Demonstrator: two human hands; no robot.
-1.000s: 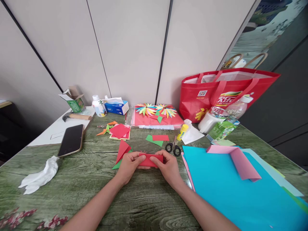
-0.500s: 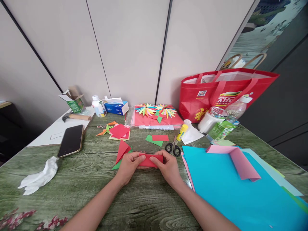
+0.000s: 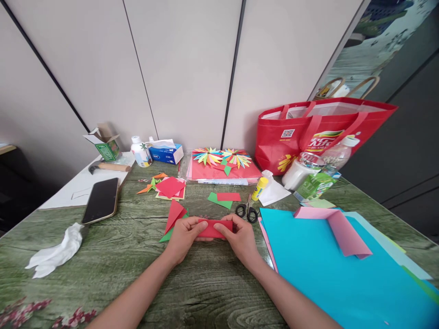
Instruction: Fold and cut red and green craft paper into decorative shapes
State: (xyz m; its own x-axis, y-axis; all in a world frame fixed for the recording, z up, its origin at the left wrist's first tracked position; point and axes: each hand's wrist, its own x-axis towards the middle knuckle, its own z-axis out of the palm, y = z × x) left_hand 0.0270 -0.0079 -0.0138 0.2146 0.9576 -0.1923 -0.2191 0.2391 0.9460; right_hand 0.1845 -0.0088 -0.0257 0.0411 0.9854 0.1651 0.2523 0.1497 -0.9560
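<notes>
A small folded red paper [image 3: 210, 230] is held level between my two hands, just over the table. My left hand [image 3: 184, 237] pinches its left end, thumb on top and fingers beneath. At the right end my right hand [image 3: 240, 236] grips it the same way, its thumb pressing near the middle. Folded red and green paper pieces [image 3: 174, 216] lie partly behind my left hand. Beyond my hands are a red paper strip [image 3: 229, 196] on a green piece [image 3: 219, 201], and black-handled scissors [image 3: 247, 212].
Blue paper sheets [image 3: 308, 269] with a folded pink strip [image 3: 346, 233] cover the right side. A glue stick [image 3: 259, 188], red bag [image 3: 274, 141] and colourful paper flowers [image 3: 207, 156] stand or lie at the back. A phone [image 3: 101, 200], hammer [image 3: 113, 167] and crumpled tissue [image 3: 58, 251] are left.
Almost nothing differs. My right thumb has shifted very slightly to the right on the red paper.
</notes>
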